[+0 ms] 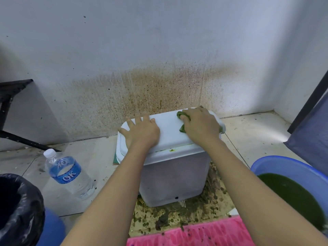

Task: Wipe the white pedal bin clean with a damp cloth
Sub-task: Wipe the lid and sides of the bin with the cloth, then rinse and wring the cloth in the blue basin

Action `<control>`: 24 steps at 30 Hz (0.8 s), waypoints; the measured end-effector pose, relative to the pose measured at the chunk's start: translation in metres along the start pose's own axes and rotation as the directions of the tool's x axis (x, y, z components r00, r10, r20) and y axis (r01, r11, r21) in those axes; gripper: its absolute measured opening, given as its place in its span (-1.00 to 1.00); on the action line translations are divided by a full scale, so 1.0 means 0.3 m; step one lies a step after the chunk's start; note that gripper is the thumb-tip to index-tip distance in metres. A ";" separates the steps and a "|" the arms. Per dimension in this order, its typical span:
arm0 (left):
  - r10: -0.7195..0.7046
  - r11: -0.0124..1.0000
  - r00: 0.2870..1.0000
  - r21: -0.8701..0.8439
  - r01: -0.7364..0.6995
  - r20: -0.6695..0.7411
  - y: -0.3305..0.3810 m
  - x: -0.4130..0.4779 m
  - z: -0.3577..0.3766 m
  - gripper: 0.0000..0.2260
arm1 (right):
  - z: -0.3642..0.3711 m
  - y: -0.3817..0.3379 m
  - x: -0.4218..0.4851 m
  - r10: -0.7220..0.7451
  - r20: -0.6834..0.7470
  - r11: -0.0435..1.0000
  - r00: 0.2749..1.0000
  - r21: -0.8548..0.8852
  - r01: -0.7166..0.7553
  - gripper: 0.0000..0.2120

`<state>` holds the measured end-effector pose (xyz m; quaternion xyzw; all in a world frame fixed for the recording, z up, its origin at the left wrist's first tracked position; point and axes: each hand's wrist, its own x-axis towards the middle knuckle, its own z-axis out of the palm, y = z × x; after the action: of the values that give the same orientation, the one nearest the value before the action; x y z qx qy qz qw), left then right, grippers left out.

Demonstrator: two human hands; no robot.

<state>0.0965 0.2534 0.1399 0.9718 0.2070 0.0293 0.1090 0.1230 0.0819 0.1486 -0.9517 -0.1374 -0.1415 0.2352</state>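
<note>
Most of cloth [179,114] beneath right hand [201,124]

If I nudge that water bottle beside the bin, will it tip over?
Probably, and easily: the water bottle is tall and narrow, standing upright on the floor. Once down it would likely roll, being round. Its thin clear plastic may dent.
</note>
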 end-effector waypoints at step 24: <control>0.043 0.941 0.959 -0.312 -0.133 -0.278 0.096 -0.105 -0.076 -0.70 | -0.189 0.353 -0.602 0.318 0.699 -0.748 0.641 0.600 -0.283 -0.41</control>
<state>0.0769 0.2195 0.1682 0.9355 0.1681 0.1992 0.2387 -0.0203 -0.0711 0.0931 -0.1984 0.2389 0.1541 0.9380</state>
